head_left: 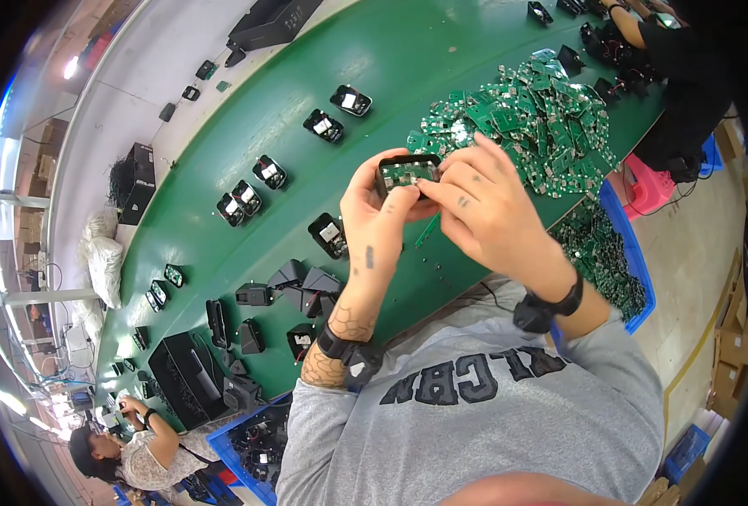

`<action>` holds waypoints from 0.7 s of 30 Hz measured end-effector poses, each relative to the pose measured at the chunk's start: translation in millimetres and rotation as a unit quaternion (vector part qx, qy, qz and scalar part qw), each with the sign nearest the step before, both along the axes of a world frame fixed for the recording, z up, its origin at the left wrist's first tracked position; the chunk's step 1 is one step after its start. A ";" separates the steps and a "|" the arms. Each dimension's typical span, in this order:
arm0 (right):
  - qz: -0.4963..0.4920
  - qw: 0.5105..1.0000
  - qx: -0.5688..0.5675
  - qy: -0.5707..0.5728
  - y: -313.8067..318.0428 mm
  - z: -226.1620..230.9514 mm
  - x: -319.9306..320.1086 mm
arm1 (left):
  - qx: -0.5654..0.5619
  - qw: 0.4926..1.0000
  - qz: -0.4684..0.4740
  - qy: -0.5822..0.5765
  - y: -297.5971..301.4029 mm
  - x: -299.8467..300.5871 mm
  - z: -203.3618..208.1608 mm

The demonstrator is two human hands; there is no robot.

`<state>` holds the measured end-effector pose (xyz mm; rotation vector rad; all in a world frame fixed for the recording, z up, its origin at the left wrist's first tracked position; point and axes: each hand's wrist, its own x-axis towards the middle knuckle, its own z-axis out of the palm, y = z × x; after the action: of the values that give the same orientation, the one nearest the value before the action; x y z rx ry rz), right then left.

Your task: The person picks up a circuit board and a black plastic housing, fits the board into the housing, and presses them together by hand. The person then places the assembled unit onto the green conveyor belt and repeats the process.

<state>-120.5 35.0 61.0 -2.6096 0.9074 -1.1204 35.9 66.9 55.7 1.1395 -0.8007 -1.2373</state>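
In front of my chest is a black plastic housing (pixel 384 165) with rounded corners, and a green circuit board (pixel 402 173) lies inside it. My left hand (pixel 376 202) is closed round the housing's left side, its thumb over the lower rim. From the right, my right hand (pixel 484 198) is closed at the board's lower right corner, with fingertips on the board and the rim. What its thumb does is hidden. Just beyond my right hand spreads a large heap of green circuit boards (pixel 551 126). Another black housing (pixel 328 234) rests on the table beside my left wrist.
Several filled housings (pixel 269 172) stand in a line along the green table (pixel 222 143). Black plastic parts (pixel 290 282) and a black box (pixel 187 379) lie at the left. Blue bins (pixel 631 253) flank me. Co-workers (pixel 150 455) sit at lower left and upper right.
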 end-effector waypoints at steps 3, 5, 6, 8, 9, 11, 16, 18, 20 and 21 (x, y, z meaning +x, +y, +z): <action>0.047 0.992 -0.069 0.100 -19.2 13.9 -18.2 | 0.154 0.976 -0.145 0.044 -9.3 13.1 3.7; 0.143 0.963 -0.110 0.203 -34.6 15.8 -26.7 | 0.161 0.973 -0.167 -0.001 -15.5 11.6 4.8; 0.169 0.959 -0.129 0.187 -40.2 12.9 -26.9 | 0.184 0.959 -0.215 0.004 -20.0 13.2 2.9; 0.245 0.948 0.007 0.203 -55.6 22.5 -27.0 | 0.231 0.926 -0.295 0.049 -27.8 17.1 -3.8; 0.311 0.915 0.140 0.215 -63.3 26.4 -27.4 | 0.232 0.926 -0.293 0.048 -27.4 19.2 -9.5; 0.314 0.910 0.268 0.044 -81.6 23.5 -38.3 | 0.219 0.920 -0.279 0.166 -30.0 26.2 -16.1; 0.173 0.911 0.269 -0.260 -58.7 70.6 -101.6 | 0.162 0.931 -0.299 0.133 -44.0 28.3 10.5; 0.368 0.854 0.217 -0.297 -32.3 87.1 -119.3 | 0.153 0.939 -0.307 0.021 -56.9 16.4 27.0; 0.597 0.728 0.196 -0.274 -8.8 98.2 -114.7 | 0.126 0.944 -0.294 -0.077 -70.9 15.3 31.2; 0.678 0.661 0.191 -0.259 -1.9 102.4 -109.3 | 0.109 0.954 -0.251 -0.122 -84.2 22.5 24.0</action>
<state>-229.8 33.0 163.4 -1.5853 -0.8045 -0.8540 58.4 -17.3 79.7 1.3311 -1.2150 -1.6551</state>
